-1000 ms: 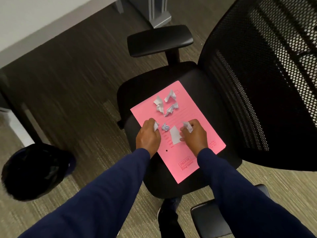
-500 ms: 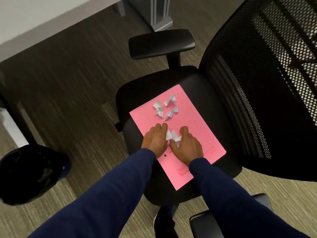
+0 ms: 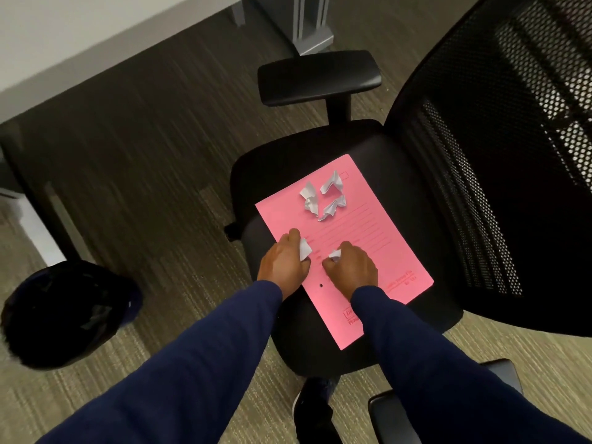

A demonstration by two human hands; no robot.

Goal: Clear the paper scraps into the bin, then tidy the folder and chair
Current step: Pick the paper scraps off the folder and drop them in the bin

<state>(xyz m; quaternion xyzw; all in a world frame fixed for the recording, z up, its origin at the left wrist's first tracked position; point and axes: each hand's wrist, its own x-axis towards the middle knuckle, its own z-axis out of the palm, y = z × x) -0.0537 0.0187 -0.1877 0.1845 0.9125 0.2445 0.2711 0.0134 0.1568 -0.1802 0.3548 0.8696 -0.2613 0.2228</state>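
Our left hand (image 3: 283,265) & right hand (image 3: 350,267) each clamped on a paper scrap (image 3: 305,249), over pink folder (image 3: 378,232) on chair seat (image 3: 288,155); 3 scraps (image 3: 323,197) lie loose

Hands part, each with a scrap

Touching 0.5 s ago, the left hand (image 3: 283,262) and right hand (image 3: 350,267) now sit apart, each curled on 1 paper scrap (image 3: 305,249) between its fingertips.

Dim, even indoor light; slight motion blur throughout, wide-angle bending at the edges.
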